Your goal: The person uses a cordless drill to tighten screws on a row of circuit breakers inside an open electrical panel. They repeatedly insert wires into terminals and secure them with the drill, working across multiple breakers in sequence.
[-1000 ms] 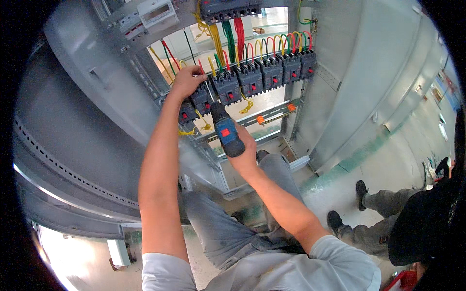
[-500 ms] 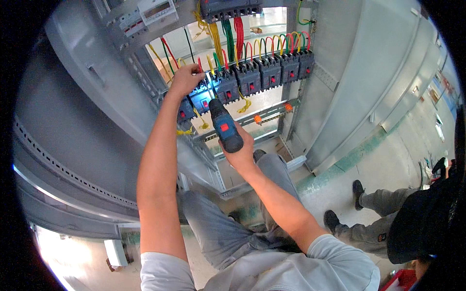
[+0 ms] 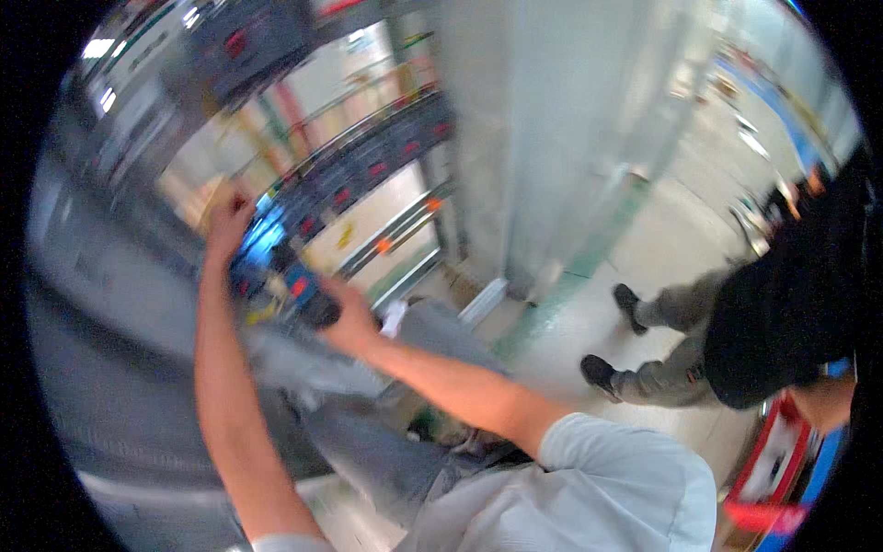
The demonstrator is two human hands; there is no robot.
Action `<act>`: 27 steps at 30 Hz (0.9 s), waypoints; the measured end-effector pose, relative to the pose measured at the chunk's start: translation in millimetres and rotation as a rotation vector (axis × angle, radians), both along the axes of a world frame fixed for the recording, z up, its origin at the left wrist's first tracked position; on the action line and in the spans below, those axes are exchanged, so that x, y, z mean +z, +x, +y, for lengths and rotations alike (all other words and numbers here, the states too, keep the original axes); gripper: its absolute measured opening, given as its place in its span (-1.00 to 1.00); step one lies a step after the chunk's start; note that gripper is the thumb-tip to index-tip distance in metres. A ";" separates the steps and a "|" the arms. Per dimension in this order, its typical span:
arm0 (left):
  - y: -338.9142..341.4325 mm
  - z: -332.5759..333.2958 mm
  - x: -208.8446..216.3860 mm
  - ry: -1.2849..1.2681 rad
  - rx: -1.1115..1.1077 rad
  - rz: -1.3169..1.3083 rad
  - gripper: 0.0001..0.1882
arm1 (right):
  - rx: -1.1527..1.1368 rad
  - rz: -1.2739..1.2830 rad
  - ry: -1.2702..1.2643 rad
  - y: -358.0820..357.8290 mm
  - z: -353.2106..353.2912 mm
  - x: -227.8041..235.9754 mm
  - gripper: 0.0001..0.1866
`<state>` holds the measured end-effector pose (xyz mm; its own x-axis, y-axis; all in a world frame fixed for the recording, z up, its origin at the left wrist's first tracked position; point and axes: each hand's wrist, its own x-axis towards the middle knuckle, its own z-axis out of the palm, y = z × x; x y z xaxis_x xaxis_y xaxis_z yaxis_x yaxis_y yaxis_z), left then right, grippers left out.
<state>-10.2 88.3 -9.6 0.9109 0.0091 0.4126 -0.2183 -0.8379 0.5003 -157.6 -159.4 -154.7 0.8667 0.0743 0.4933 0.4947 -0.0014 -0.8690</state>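
The picture is smeared by motion. My right hand (image 3: 353,317) grips a dark cordless drill (image 3: 300,285) with a red patch, its nose pointing at a row of dark circuit breakers (image 3: 359,175). Its bright light falls on one breaker (image 3: 265,237) at the row's left end; whether the tip touches a screw is too blurred to tell. At the upper edge of that breaker, my left hand (image 3: 226,225) has its fingers curled together. What they hold, if anything, cannot be made out. Coloured wires (image 3: 290,110) run above the row.
Grey cabinet panels (image 3: 561,138) stand to the right, with a rail bearing orange insulators (image 3: 384,246) below the breakers. A larger dark breaker (image 3: 244,51) hangs above. Another person in a black top (image 3: 782,294) stands at the right, beside a red-edged box (image 3: 768,460).
My view has swung to the right, so the cabinet and both hands appear further left and lower. The drill stays in my right hand, and my left hand stays by the lit breaker.
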 end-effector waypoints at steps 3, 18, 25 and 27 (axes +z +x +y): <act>-1.3 18.4 -4.9 -0.022 -0.057 -0.114 -0.69 | 0.046 -0.026 0.090 -10.3 -8.2 26.2 -0.31; 50.0 13.5 2.5 -0.408 -0.030 0.039 -0.51 | 0.117 -0.120 0.142 5.1 -14.6 18.6 -0.32; 44.8 -28.4 -3.9 -0.091 0.256 -0.240 -0.62 | 0.034 -0.124 0.062 8.3 -13.7 10.6 -0.27; 50.2 -17.1 -4.8 -0.005 0.338 -0.237 -0.56 | 0.025 -0.172 0.065 12.1 -8.0 5.5 -0.27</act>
<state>40.0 71.1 -14.3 0.7361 0.2936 0.6099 -0.0410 -0.8800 0.4732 -145.5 -167.4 -149.2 0.7674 0.0579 0.6385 0.6352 0.0665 -0.7695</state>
